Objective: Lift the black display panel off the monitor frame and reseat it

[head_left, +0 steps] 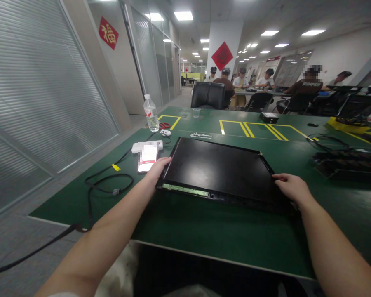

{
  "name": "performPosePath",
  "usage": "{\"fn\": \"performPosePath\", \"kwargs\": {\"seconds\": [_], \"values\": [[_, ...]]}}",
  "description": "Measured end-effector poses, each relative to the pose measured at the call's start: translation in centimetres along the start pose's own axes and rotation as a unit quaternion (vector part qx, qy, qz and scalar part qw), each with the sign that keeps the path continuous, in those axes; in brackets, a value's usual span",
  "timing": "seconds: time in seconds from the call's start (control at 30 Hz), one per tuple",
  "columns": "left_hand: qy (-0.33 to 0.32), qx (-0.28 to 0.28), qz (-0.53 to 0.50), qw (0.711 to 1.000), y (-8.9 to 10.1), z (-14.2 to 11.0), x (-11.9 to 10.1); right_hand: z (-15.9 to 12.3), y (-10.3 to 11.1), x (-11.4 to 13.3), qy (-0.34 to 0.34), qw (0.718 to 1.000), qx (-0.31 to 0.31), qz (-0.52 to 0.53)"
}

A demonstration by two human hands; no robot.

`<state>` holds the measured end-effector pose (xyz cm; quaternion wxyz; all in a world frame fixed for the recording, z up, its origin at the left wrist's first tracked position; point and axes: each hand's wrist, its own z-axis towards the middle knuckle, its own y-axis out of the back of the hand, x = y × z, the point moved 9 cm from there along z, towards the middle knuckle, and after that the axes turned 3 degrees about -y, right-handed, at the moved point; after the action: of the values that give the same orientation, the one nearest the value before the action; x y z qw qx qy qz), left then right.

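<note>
A black flat display panel lies low over the green table, its dark glossy face turned up. A green circuit strip shows along its near edge. My left hand grips the panel's left side, with the fingers partly hidden beneath it. At the right side, my right hand is closed on the panel's edge, thumb and forefinger near the frame. Whether the panel rests on the table or is slightly lifted, I cannot tell.
Left of the panel are a lit phone, a white power strip, a black cable and a water bottle. Behind it lies a caliper-like tool. Black slotted parts stand at right. People sit at far tables.
</note>
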<state>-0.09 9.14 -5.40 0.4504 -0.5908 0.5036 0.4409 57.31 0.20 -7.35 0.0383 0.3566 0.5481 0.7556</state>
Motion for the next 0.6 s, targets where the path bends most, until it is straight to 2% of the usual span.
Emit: {"fn": "performPosePath", "kwargs": {"seconds": [0.1,0.3,0.47,0.6], "values": [[0.045,0.009,-0.054,0.998,-0.4,0.1,0.6,0.0,-0.1,-0.1,-0.006,1.000,0.011,-0.003],[0.051,-0.036,-0.059,0.996,-0.1,-0.4,0.2,-0.1,0.0,0.2,-0.007,1.000,0.010,-0.009],[0.043,-0.002,-0.022,0.999,-0.5,-0.9,0.0,0.0,-0.2,0.0,-0.013,1.000,0.017,-0.009],[0.043,0.004,-0.026,0.999,-0.6,-1.1,-0.1,-0.1,0.0,-0.1,-0.018,1.000,0.016,0.004]]}}
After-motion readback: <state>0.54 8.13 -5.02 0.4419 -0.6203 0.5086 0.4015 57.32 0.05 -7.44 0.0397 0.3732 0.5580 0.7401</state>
